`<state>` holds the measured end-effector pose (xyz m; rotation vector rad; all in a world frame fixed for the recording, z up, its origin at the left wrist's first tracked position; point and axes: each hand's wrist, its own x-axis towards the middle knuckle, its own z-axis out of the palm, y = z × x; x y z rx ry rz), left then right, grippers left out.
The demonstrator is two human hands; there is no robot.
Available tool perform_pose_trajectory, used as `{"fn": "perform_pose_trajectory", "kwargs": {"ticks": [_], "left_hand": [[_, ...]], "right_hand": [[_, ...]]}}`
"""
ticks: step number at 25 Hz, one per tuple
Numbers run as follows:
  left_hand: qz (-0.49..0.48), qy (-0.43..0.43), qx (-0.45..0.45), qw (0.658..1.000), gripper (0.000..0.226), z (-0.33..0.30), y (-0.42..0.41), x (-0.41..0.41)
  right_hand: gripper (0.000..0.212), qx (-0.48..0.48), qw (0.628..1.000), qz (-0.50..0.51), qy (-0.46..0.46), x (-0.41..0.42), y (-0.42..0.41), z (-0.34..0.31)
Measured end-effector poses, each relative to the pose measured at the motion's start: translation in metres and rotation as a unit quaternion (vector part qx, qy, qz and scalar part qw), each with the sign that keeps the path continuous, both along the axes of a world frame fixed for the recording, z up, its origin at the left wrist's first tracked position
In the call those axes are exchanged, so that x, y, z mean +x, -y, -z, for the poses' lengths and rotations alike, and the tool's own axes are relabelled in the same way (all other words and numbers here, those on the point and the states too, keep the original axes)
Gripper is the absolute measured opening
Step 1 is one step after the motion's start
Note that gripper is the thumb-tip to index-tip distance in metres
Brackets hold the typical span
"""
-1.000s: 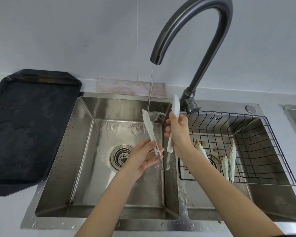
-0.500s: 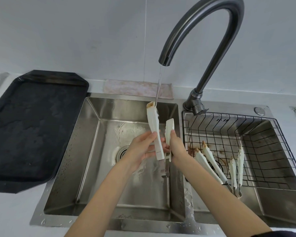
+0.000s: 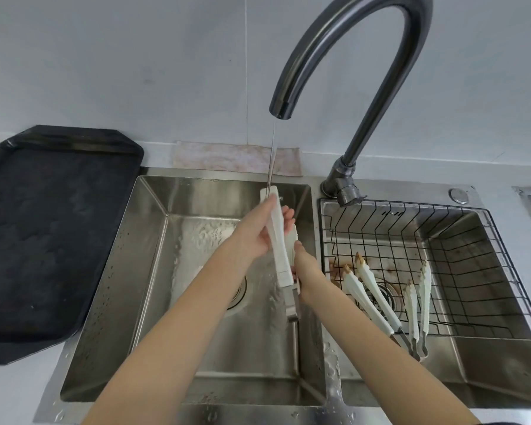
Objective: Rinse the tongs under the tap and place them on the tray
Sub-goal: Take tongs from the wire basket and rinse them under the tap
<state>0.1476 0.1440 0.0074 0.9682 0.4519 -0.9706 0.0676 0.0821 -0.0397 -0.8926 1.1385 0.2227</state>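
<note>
Fingers (image 3: 284, 214) of both hands wrapped around tongs (image 3: 278, 240) under tap (image 3: 344, 44) stream.

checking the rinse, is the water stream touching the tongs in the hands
Touching. The head view shows the water stream from the tap running straight down onto the top tip of the tongs, held by the left hand and right hand.

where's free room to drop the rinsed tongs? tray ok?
The black tray, left of the left basin, is bare throughout. Crowded: the wire basket in the right basin holds two more tongs. Both hands hold the tongs under the tap.
</note>
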Motion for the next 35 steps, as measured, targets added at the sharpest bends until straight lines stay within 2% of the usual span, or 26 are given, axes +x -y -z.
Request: {"fn": "perform_pose_trajectory", "kwargs": {"ticks": [4,8,10,13,17,19,21,24,26,30,35], "left_hand": [[0.009,0.023,0.023,0.999,0.028,-0.001,0.005,0.012],[0.042,0.059,-0.093,0.993,0.009,0.003,-0.008,0.015],[0.056,0.076,-0.125,0.988,0.009,0.002,-0.017,0.016],[0.066,0.108,-0.097,0.987,0.014,0.003,-0.025,0.017],[-0.018,0.045,-0.087,0.995,0.024,0.01,-0.028,0.019],[-0.028,0.038,-0.06,0.997,0.027,0.016,-0.03,0.017],[-0.006,0.044,-0.018,0.999,0.036,0.026,-0.034,0.017],[0.006,0.036,0.01,0.999,0.034,0.034,-0.04,0.015],[0.015,0.035,0.015,0.999,0.029,0.033,-0.04,0.014],[0.047,0.057,-0.009,0.997,0.019,0.025,-0.031,0.011],[0.098,0.115,-0.019,0.988,0.023,0.018,-0.018,0.008]], "right_hand": [[0.032,0.008,0.999,0.036,0.029,-0.008,0.002,-0.012],[0.039,0.011,0.996,0.071,0.051,-0.006,0.003,-0.004],[0.035,-0.031,0.994,0.081,0.067,-0.006,0.007,-0.006],[0.027,-0.112,0.987,0.073,0.086,-0.006,0.009,-0.014],[0.02,-0.188,0.97,0.077,0.136,-0.004,0.006,-0.027],[0.013,-0.214,0.958,0.073,0.178,-0.003,0.005,-0.034],[0.009,-0.252,0.944,0.032,0.212,0.0,0.003,-0.042],[0.027,-0.321,0.915,-0.064,0.235,0.004,-0.006,-0.055],[0.031,-0.347,0.903,-0.091,0.236,0.008,-0.01,-0.062],[0.031,-0.409,0.877,-0.119,0.222,0.007,-0.01,-0.066],[0.031,-0.407,0.884,-0.11,0.204,0.0,-0.002,-0.068]]}}
